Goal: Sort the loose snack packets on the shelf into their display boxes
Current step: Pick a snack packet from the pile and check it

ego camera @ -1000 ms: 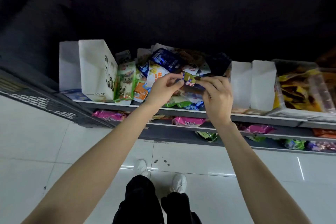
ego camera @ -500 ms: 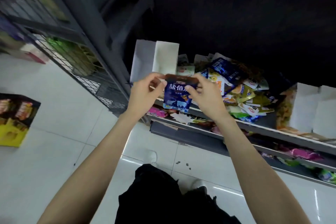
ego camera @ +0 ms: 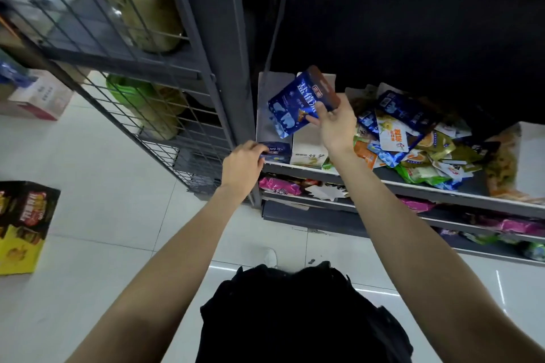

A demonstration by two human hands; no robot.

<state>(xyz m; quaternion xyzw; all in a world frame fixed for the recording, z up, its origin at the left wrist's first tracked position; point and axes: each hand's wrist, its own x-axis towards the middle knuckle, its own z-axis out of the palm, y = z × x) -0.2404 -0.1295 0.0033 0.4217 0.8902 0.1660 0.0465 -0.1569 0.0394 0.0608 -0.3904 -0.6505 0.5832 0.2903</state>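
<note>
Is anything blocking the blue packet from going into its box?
Nothing visible does. The right hand holds the blue packet just above the open blue-fronted box, whose front the left hand grips. The loose pile lies off to the right.

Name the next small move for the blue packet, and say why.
Probably lower the blue packet into the blue-fronted display box: the right hand holds it just above that box, whose front the left hand steadies, and the colours match.

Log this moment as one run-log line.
stage: boxing packet | right hand: holds blue packet over blue display box | left hand: grips box front | loose pile: unsorted on shelf
</note>
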